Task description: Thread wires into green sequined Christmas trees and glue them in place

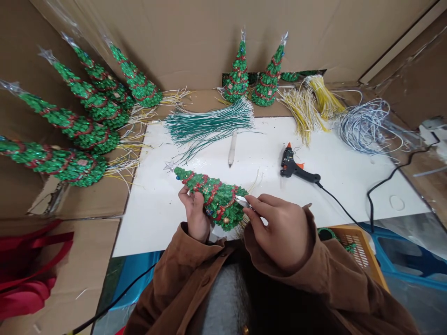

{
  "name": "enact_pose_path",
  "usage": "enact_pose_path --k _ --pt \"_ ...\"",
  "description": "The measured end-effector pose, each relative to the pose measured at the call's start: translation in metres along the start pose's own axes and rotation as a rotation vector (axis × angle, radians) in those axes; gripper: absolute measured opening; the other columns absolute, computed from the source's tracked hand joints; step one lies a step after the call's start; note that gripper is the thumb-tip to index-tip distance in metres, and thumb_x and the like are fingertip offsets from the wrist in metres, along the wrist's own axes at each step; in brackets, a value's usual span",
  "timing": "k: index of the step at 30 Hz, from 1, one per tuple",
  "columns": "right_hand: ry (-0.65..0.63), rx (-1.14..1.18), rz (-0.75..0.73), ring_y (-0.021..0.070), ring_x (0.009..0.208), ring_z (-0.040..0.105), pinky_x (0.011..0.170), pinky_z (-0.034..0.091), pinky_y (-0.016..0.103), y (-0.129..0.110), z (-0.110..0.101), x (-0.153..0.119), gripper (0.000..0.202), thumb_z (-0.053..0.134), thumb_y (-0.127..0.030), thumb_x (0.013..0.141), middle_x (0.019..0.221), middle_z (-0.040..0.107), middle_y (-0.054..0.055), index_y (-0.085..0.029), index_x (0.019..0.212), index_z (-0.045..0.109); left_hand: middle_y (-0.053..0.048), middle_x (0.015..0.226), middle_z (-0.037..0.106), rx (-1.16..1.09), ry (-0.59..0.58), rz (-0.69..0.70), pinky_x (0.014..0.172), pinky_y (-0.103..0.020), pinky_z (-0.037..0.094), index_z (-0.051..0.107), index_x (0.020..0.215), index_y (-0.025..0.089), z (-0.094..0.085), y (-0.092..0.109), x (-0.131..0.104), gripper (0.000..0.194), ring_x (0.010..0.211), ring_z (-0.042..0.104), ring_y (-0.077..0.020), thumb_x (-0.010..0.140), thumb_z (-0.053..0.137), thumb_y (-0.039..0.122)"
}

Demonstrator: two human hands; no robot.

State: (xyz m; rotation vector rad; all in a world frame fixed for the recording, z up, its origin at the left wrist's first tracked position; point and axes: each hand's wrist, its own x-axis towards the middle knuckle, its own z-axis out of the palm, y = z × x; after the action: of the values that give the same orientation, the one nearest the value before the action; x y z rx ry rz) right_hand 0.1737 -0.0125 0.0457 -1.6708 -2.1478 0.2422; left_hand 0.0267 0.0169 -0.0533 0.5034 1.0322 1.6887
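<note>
We see a green cone-shaped tree (217, 194) banded in red, a black plastic glue gun (301, 172) tipped orange, green-and-white wire bundle (209, 123), and brown cloth sleeves (344, 286).

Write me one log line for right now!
left hand: holding tilted decorated tree | right hand: holding silver tool, tip at tree | glue gun: on white surface

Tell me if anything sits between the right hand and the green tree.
Nothing visible blocks the way. The left hand holds the tree, and the right hand is at its wide end; only the small silvery tool it grips comes between.
</note>
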Motion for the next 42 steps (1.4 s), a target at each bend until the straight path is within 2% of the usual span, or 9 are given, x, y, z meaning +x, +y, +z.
enact_pose_path --k 5,12,17,20,31,36,39,42 --pt "-0.015 0.011 0.004 0.0173 0.055 0.061 0.048 0.034 0.029 0.001 0.002 -0.001 0.028 0.047 -0.023 0.088 0.064 0.066 0.003 -0.015 0.092 0.073 -0.001 0.106 0.06 0.007 -0.015 -0.009 0.086 -0.033 0.047 0.043 0.103 0.028 -0.001 0.0 0.001 0.041 0.096 0.06 -0.0167 0.074 0.067 0.045" --pt "-0.016 0.077 0.063 0.018 0.061 0.062 0.053 0.039 0.029 0.001 -0.005 -0.003 0.031 0.047 -0.027 0.089 0.071 0.067 0.004 -0.014 0.106 0.069 -0.003 0.11 0.059 0.021 -0.023 -0.003 0.088 -0.036 0.046 0.044 0.103 0.027 -0.002 -0.001 0.002 0.04 0.096 0.059 -0.0177 0.075 0.065 0.046" --pt "-0.032 0.015 0.086 0.0184 0.057 0.062 0.05 0.036 0.029 -0.002 -0.008 -0.005 0.028 0.047 -0.028 0.088 0.068 0.066 0.003 -0.016 0.099 0.07 -0.001 0.104 0.059 0.014 0.02 0.072 0.084 -0.031 0.047 0.044 0.103 0.026 -0.004 -0.006 0.004 0.045 0.093 0.059 -0.0138 0.072 0.069 0.046" --pt "-0.036 -0.034 0.101 0.0191 0.057 0.062 0.049 0.034 0.029 -0.004 -0.006 -0.005 0.027 0.048 -0.027 0.088 0.068 0.066 0.003 -0.016 0.096 0.071 -0.001 0.102 0.058 0.01 0.003 0.121 0.084 -0.03 0.048 0.043 0.105 0.025 -0.005 -0.009 0.005 0.048 0.09 0.059 -0.013 0.071 0.07 0.047" --pt "-0.027 -0.052 0.094 0.0183 0.055 0.061 0.047 0.032 0.029 -0.005 -0.003 -0.004 0.027 0.047 -0.026 0.087 0.068 0.067 0.004 -0.016 0.092 0.072 -0.001 0.102 0.058 0.033 0.018 0.106 0.082 -0.029 0.049 0.044 0.104 0.026 -0.003 -0.006 0.003 0.048 0.091 0.059 -0.0126 0.071 0.069 0.049" --pt "-0.01 -0.023 0.152 0.0182 0.06 0.059 0.054 0.037 0.029 0.021 0.001 0.004 0.029 0.047 -0.031 0.089 0.073 0.066 0.004 -0.016 0.102 0.068 -0.002 0.104 0.06 0.008 0.06 0.014 0.081 -0.03 0.05 0.045 0.101 0.024 -0.003 -0.004 0.005 0.044 0.091 0.06 -0.0134 0.073 0.066 0.05" --pt "-0.073 -0.101 0.194 0.0203 0.064 0.057 0.057 0.039 0.031 0.05 0.024 0.013 0.027 0.05 -0.028 0.087 0.074 0.064 0.007 -0.014 0.102 0.066 -0.003 0.099 0.062 0.003 0.074 -0.083 0.08 -0.032 0.05 0.049 0.098 0.022 -0.003 -0.002 0.007 0.039 0.088 0.061 -0.0148 0.075 0.064 0.051" --pt "-0.131 -0.072 0.087 0.0242 0.077 0.057 0.067 0.045 0.035 0.075 0.052 0.017 0.028 0.051 -0.02 0.083 0.08 0.064 0.011 -0.013 0.107 0.064 -0.004 0.097 0.062 -0.023 0.073 -0.158 0.081 -0.034 0.05 0.051 0.093 0.02 -0.001 0.0 0.008 0.037 0.086 0.061 -0.0163 0.075 0.063 0.051"
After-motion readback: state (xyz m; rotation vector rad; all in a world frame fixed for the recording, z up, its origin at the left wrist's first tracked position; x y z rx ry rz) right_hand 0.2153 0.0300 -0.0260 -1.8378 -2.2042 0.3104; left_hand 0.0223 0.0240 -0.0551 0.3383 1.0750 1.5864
